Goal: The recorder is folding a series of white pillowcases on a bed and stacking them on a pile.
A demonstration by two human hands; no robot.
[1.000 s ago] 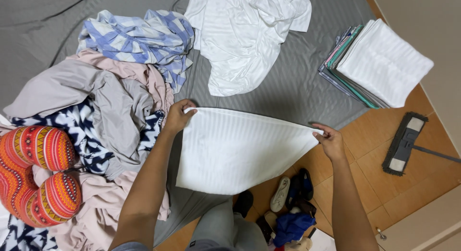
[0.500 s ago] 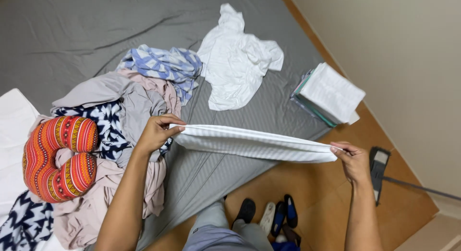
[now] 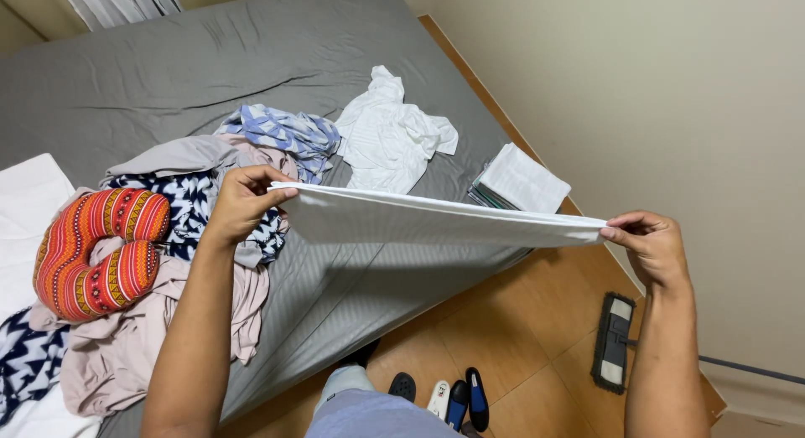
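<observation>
The left hand [image 3: 243,202], at centre left of the frame, pinches one corner of a white cloth [image 3: 436,220] between thumb and curled fingers, and the right hand [image 3: 652,247], at the right edge, pinches the opposite corner the same way, so the cloth is stretched taut and almost flat across the middle of the picture, held in the air above the near edge of the grey bed [image 3: 168,77] and the wooden floor [image 3: 520,337]. No box, basket or other container shows; the clothes simply lie loose on the bed. Compared with half a second ago the hands are farther apart and higher, and the cloth, which then sagged as a narrow folded band, now reads as a broader, flatter sheet seen nearly edge-on; a second ago it hung down as a wide panel facing the camera. Just behind the left hand lies a heap of beige and navy-patterned garments [image 3: 176,228], with an orange striped neck pillow [image 3: 92,249] at the left. Beyond the cloth are a blue and white patterned garment [image 3: 281,132] and a crumpled white shirt [image 3: 390,136], and in the middle right a stack of folded cloths [image 3: 520,182] rests on the bed's corner, partly hidden by the stretched cloth. On the floor at lower right lies a flat mop [image 3: 614,342], and slippers [image 3: 457,400] sit by the person's knee at the bottom.
</observation>
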